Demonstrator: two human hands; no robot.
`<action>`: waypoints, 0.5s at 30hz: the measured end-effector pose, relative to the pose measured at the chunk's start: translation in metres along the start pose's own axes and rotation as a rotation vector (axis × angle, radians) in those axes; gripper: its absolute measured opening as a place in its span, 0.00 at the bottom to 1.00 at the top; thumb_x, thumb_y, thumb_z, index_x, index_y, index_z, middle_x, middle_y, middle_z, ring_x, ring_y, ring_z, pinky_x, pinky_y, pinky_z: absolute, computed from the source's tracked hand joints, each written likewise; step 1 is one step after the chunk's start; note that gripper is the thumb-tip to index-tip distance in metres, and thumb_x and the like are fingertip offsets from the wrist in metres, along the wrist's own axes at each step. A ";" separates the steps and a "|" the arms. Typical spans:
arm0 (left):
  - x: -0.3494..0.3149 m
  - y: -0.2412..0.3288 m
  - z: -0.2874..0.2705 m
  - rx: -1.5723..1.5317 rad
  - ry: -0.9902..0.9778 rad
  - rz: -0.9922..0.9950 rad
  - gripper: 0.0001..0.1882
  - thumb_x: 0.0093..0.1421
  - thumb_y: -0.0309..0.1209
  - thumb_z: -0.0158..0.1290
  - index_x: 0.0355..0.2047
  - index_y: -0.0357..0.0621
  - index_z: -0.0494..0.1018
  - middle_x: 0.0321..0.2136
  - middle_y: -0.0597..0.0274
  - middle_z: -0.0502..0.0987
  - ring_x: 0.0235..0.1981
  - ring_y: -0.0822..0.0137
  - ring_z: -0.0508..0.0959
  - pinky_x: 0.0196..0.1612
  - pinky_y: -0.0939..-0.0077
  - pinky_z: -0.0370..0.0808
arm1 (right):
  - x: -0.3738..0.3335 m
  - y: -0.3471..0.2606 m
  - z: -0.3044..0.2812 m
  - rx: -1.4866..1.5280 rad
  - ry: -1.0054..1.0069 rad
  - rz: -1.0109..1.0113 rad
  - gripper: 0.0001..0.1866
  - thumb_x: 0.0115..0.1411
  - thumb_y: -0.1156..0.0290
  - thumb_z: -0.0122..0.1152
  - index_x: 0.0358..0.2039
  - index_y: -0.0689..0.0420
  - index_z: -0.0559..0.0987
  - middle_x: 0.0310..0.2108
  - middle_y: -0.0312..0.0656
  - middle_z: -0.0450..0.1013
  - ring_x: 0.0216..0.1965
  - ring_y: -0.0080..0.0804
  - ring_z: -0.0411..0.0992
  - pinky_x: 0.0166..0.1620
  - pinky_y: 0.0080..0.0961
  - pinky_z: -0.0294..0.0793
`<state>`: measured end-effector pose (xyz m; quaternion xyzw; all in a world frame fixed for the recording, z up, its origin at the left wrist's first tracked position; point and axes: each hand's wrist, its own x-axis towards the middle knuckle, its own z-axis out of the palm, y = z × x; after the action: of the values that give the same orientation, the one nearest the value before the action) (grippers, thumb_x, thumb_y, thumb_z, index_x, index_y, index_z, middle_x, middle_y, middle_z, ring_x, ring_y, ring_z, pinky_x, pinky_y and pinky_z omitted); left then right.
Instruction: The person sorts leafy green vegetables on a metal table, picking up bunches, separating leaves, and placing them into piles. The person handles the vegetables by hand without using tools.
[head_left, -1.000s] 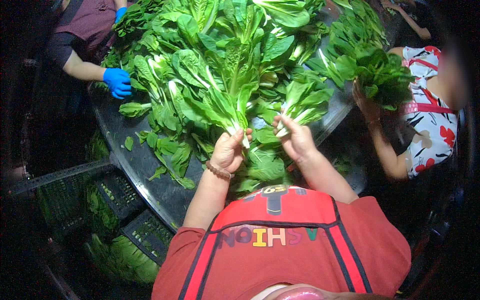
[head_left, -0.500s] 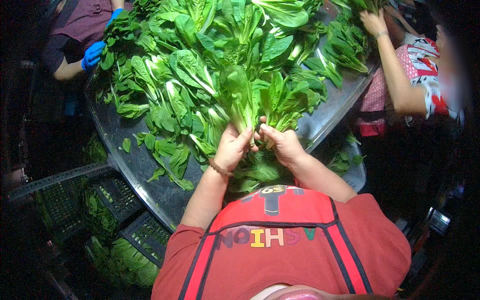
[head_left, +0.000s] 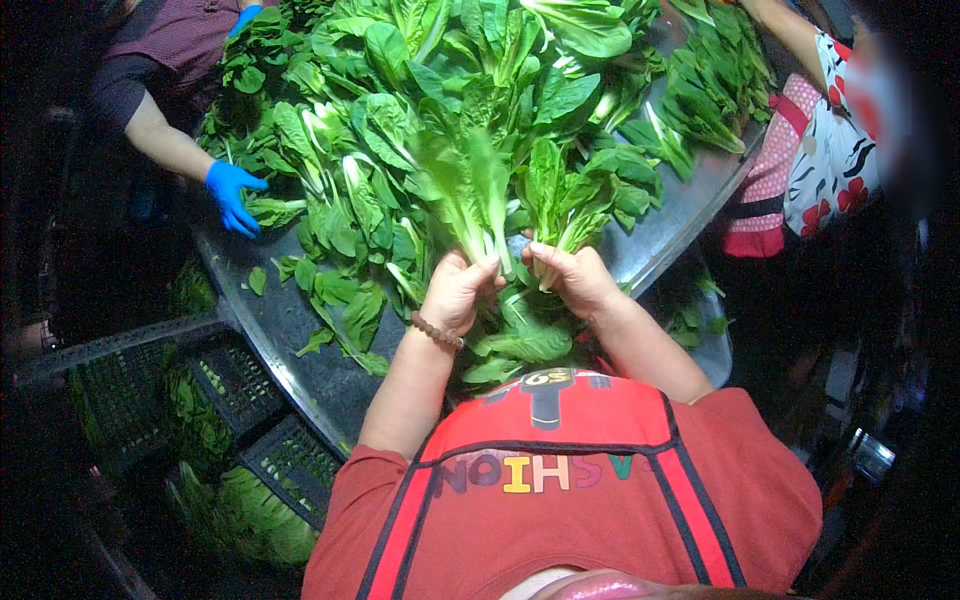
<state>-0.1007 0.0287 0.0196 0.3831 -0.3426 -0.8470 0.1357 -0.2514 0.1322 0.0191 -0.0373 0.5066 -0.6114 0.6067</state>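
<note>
My left hand [head_left: 462,292] is closed round the pale stems of a leafy green [head_left: 465,205], its leaves pointing away from me and slightly blurred. Just to its right, my right hand [head_left: 575,280] grips the stem ends of a smaller bunch of leafy greens [head_left: 560,205]. Both hands are above the near edge of a metal table [head_left: 640,245], a little apart. Loose green leaves [head_left: 520,335] lie below and between my wrists. Beyond my hands spreads a large heap of leafy greens [head_left: 400,130].
At the left, a co-worker's blue-gloved hand [head_left: 232,197] reaches to the heap's edge. Another person's arm [head_left: 790,30] comes in at the upper right, beside a sheaf of greens [head_left: 715,80]. Black plastic crates [head_left: 235,385] with greens stand at the lower left, below the table's edge.
My hands have drawn slightly apart, with greens in each. The left co-worker's gloved hand has moved toward me and right. The right co-worker's arm has moved up and away.
</note>
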 end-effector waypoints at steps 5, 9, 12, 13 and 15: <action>-0.002 -0.003 0.012 0.070 0.021 0.139 0.17 0.53 0.25 0.55 0.44 0.42 0.66 0.35 0.65 0.75 0.32 0.73 0.74 0.35 0.80 0.71 | 0.002 0.009 0.005 -0.128 -0.010 -0.013 0.13 0.52 0.65 0.61 0.33 0.60 0.77 0.27 0.34 0.73 0.23 0.21 0.66 0.27 0.17 0.63; -0.004 -0.012 0.007 0.092 0.010 0.040 0.12 0.56 0.29 0.51 0.41 0.41 0.69 0.33 0.65 0.75 0.30 0.74 0.74 0.34 0.81 0.71 | -0.003 0.010 0.008 -0.223 0.022 0.078 0.14 0.51 0.64 0.62 0.34 0.60 0.76 0.29 0.34 0.73 0.29 0.21 0.68 0.33 0.19 0.65; -0.010 -0.018 0.008 0.168 0.009 0.070 0.12 0.58 0.32 0.50 0.40 0.41 0.70 0.31 0.66 0.75 0.31 0.73 0.74 0.33 0.81 0.71 | -0.003 0.016 0.013 -0.307 -0.019 -0.124 0.13 0.52 0.68 0.60 0.36 0.62 0.75 0.31 0.35 0.73 0.32 0.23 0.70 0.37 0.22 0.68; -0.011 -0.022 0.008 0.180 0.027 0.051 0.12 0.58 0.32 0.50 0.41 0.41 0.69 0.32 0.66 0.75 0.32 0.73 0.74 0.33 0.80 0.71 | -0.006 0.016 0.015 -0.417 -0.022 -0.216 0.12 0.53 0.69 0.58 0.36 0.62 0.75 0.32 0.36 0.74 0.32 0.24 0.70 0.38 0.23 0.69; -0.015 -0.026 0.013 0.143 0.023 0.078 0.14 0.58 0.33 0.50 0.43 0.43 0.67 0.33 0.66 0.75 0.32 0.73 0.74 0.33 0.80 0.71 | 0.000 0.038 -0.013 -0.221 -0.118 -0.143 0.11 0.53 0.74 0.58 0.37 0.63 0.75 0.33 0.37 0.74 0.33 0.26 0.71 0.38 0.24 0.71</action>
<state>-0.0998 0.0615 0.0159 0.3876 -0.4152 -0.8101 0.1449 -0.2330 0.1494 -0.0127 -0.1760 0.5304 -0.5903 0.5824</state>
